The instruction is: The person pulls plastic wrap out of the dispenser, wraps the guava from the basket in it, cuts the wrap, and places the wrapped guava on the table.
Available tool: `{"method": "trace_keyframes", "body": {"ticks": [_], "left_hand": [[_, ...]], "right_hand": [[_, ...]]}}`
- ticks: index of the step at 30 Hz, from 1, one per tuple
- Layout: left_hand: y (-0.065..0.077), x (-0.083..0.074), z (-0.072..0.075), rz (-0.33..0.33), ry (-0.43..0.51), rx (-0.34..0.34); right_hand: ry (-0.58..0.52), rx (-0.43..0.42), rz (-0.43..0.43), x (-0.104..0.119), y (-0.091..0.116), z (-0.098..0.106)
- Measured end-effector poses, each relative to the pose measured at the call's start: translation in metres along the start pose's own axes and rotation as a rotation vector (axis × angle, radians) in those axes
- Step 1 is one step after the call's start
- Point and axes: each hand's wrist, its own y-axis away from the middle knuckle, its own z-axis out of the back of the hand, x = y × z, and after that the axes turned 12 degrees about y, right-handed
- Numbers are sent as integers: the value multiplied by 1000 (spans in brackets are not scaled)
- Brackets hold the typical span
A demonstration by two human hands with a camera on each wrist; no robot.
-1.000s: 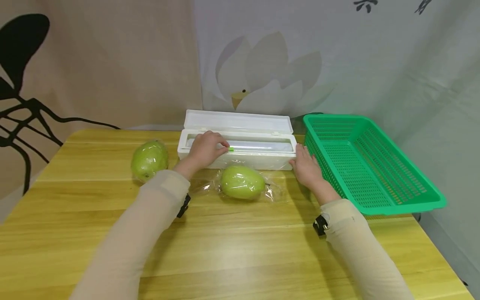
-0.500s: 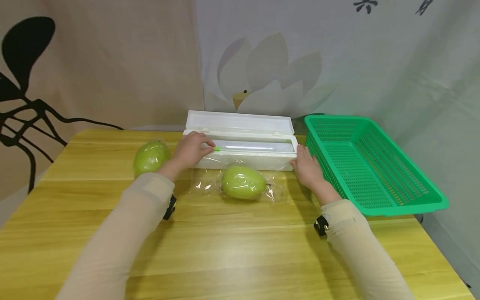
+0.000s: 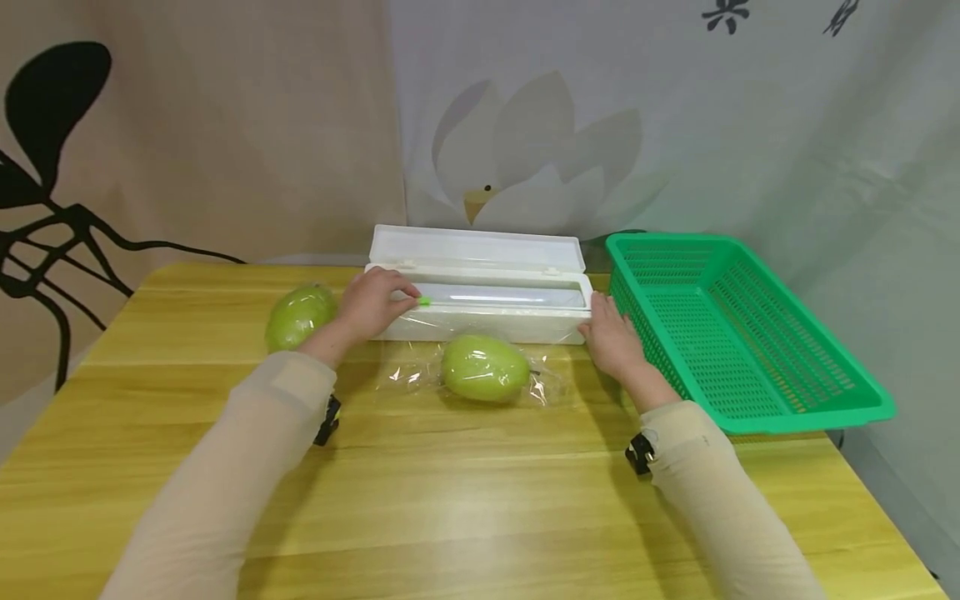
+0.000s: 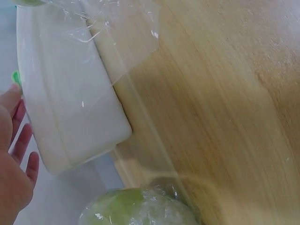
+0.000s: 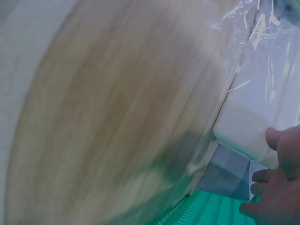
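Note:
A white cling film dispenser box stands at the back of the table with its lid raised. My left hand pinches the small green slider on the box's front edge, near the left end. My right hand lies with straight fingers along the box's right end, its thumb at the front corner. In front of the box sits a green pear-shaped fruit under clear film that spreads to both sides. Another film-wrapped green fruit lies left of the box, behind my left wrist.
A green plastic basket stands at the right, close beside my right hand. The wooden table extends toward me, and a printed cloth hangs behind it.
My left hand has slid left along the box's front edge with the green slider between its fingers. The right hand stays at the box's right end.

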Motion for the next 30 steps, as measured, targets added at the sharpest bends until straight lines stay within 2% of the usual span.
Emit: {"method": "trace_keyframes", "body": {"ticks": [6, 12, 17, 22, 30], "left_hand": [[0, 1, 0, 1, 6, -10], [0, 3, 2, -3, 15, 14], [6, 9, 9, 14, 2, 24], [11, 15, 17, -7, -14, 2], [23, 19, 32, 40, -51, -3]], "right_hand": [[-2, -14, 1, 0, 1, 2], [-6, -23, 0, -1, 1, 1], [-4, -41, 4, 0, 1, -1], [-8, -40, 7, 2, 1, 0], [8, -39, 18, 1, 3, 1]]}}
